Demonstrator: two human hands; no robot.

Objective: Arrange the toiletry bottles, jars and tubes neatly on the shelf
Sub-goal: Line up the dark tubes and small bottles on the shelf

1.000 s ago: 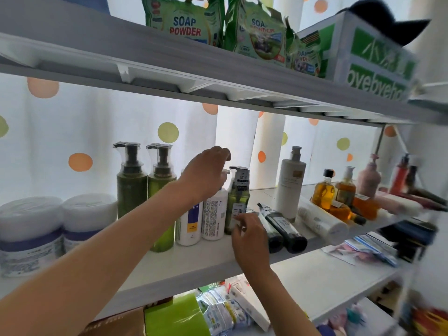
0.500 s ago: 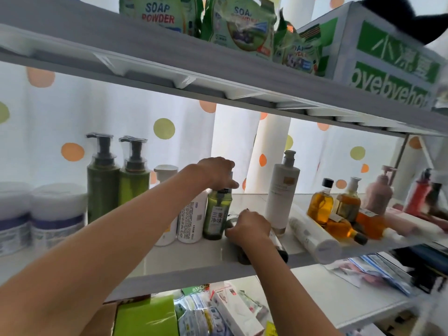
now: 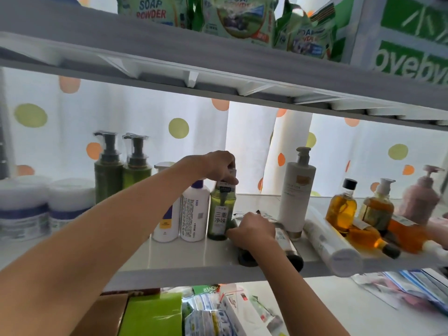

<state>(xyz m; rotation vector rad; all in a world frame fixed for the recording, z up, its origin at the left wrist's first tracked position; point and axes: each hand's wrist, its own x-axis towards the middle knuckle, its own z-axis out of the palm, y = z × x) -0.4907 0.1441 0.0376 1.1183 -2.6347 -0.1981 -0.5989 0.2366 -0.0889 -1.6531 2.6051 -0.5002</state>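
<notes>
Bottles crowd the white shelf (image 3: 184, 260), some standing in a row at the left and others lying on their sides at the right. The left hand (image 3: 218, 166) reaches in from the left and its fingers curl down round the pump top of the small green bottle (image 3: 221, 214), which stands upright just right of the two white bottles (image 3: 194, 214). The right hand (image 3: 249, 230) rests lower, fingers curled over the neck end of the dark lying bottles (image 3: 288, 243) that point toward the shelf's front edge; whether it grips one or both of them cannot be told, as the hand hides them. The green bottle looks like rigid clear plastic, part full, so fairly light but top-heavy when held by the pump; a hold lower on the body would probably steady it better. The lying dark bottles are smooth and round, likely to roll, and seem best taken about the middle of the barrel before being stood up. Further right a tall white pump bottle (image 3: 297, 192) stands, a white tube (image 3: 332, 243) lies overhanging the edge, and amber bottles (image 3: 341, 207) sit beyond, some toppled.
</notes>
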